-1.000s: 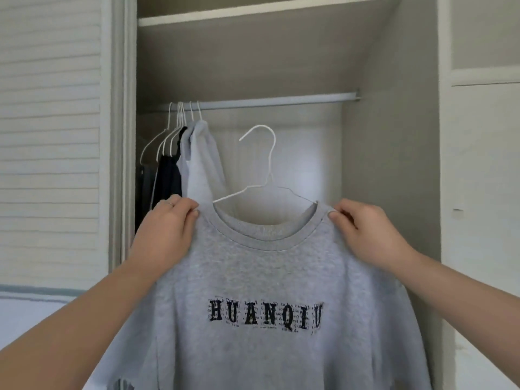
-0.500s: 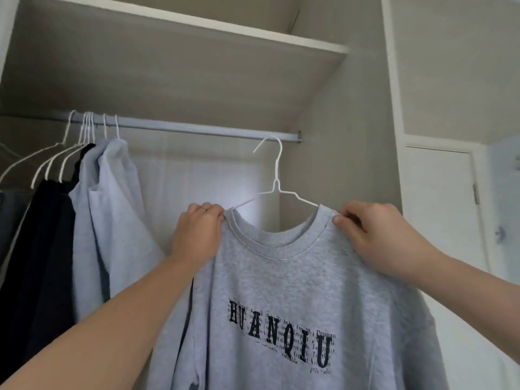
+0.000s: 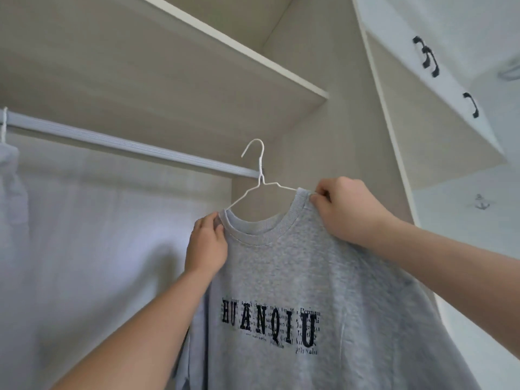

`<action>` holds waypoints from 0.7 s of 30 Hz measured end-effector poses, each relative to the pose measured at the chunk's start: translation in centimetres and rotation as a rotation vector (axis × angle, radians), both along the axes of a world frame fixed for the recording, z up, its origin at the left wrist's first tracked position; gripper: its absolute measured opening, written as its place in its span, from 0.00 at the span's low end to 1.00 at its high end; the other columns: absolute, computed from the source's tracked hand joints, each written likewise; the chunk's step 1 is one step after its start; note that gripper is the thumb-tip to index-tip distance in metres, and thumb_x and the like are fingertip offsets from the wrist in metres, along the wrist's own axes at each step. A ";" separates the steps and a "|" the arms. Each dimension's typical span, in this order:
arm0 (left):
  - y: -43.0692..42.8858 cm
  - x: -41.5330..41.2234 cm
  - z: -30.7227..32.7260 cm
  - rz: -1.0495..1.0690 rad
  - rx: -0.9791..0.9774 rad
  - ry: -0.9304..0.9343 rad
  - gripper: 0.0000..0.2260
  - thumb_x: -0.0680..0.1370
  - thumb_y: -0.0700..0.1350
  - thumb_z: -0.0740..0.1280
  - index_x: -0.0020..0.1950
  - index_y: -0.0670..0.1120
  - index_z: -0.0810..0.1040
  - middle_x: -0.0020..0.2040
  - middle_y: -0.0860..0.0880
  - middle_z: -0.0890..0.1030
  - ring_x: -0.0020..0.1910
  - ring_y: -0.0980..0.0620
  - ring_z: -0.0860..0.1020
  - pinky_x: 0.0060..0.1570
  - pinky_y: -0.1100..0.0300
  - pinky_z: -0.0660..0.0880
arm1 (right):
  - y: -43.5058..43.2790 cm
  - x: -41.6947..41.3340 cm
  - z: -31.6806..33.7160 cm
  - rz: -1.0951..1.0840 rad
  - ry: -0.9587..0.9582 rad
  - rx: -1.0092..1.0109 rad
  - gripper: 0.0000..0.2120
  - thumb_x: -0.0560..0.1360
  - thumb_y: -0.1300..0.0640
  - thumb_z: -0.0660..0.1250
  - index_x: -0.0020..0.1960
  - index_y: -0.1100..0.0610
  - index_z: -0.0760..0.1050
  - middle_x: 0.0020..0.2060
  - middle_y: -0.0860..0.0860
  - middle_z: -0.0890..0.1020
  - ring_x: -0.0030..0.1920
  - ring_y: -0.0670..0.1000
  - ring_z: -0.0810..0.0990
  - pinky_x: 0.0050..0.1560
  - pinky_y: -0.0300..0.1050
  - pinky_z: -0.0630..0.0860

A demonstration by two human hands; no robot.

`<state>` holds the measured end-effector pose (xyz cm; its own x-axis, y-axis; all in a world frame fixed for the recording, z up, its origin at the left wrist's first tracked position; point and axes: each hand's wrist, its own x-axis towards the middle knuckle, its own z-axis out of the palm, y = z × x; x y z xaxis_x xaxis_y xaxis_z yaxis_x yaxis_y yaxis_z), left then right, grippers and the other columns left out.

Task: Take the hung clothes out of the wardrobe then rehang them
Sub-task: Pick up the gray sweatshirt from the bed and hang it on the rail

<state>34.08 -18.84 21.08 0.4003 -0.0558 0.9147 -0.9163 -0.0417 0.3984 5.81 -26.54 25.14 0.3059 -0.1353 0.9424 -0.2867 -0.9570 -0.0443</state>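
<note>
Level shoulders matter: with left hand (image 3: pixel 208 243) and right hand (image 3: pixel 346 209) each pinching the sweatshirt (image 3: pixel 295 277) beside its collar, the hanger (image 3: pixel 260 175) hook (free, just above the right end of the rail (image 3: pixel 126 144)) should travel left, then down.

Soft, even daylight; wide-angle bending at edges.
</note>
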 end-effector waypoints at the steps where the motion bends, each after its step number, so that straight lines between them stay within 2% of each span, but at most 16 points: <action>1: -0.4 0.8 0.2 -0.044 0.017 0.012 0.17 0.83 0.45 0.58 0.72 0.48 0.71 0.69 0.45 0.72 0.68 0.46 0.70 0.65 0.56 0.66 | 0.2 0.9 0.7 -0.023 0.002 0.009 0.10 0.80 0.55 0.60 0.41 0.56 0.73 0.38 0.54 0.76 0.41 0.56 0.71 0.39 0.44 0.64; 5: -1.7 3.7 0.6 -0.204 0.123 0.058 0.28 0.78 0.67 0.52 0.78 0.60 0.60 0.77 0.55 0.65 0.74 0.50 0.65 0.73 0.48 0.63 | 0.2 5.0 3.5 -0.091 0.009 0.062 0.12 0.79 0.56 0.60 0.43 0.63 0.75 0.43 0.59 0.80 0.44 0.60 0.76 0.41 0.44 0.67; 7: -2.2 4.9 0.8 -0.233 0.187 0.091 0.33 0.76 0.72 0.49 0.79 0.62 0.55 0.78 0.56 0.62 0.76 0.50 0.63 0.74 0.46 0.62 | 0.1 7.0 4.7 -0.117 0.015 0.095 0.12 0.78 0.57 0.60 0.43 0.64 0.75 0.43 0.61 0.80 0.44 0.61 0.76 0.41 0.44 0.68; 12: -3.9 6.8 -0.1 -0.241 0.334 0.171 0.33 0.80 0.67 0.51 0.82 0.53 0.52 0.81 0.53 0.54 0.79 0.48 0.55 0.77 0.49 0.52 | -0.4 11.7 7.4 -0.189 0.044 0.162 0.10 0.78 0.57 0.61 0.46 0.62 0.77 0.47 0.61 0.80 0.43 0.59 0.74 0.43 0.43 0.70; 18: -5.4 9.0 -1.3 -0.296 0.378 0.199 0.35 0.79 0.69 0.52 0.81 0.54 0.51 0.82 0.52 0.52 0.80 0.47 0.54 0.77 0.48 0.52 | -0.9 14.6 7.6 -0.255 0.079 0.202 0.08 0.78 0.57 0.62 0.46 0.61 0.75 0.45 0.59 0.77 0.43 0.59 0.74 0.42 0.42 0.70; 21: -6.1 9.9 -2.2 -0.313 0.370 0.176 0.35 0.79 0.69 0.53 0.81 0.54 0.50 0.81 0.52 0.52 0.79 0.49 0.54 0.77 0.48 0.52 | -1.6 15.6 6.7 -0.265 0.116 0.205 0.09 0.78 0.56 0.63 0.46 0.62 0.76 0.47 0.60 0.79 0.43 0.59 0.75 0.42 0.42 0.69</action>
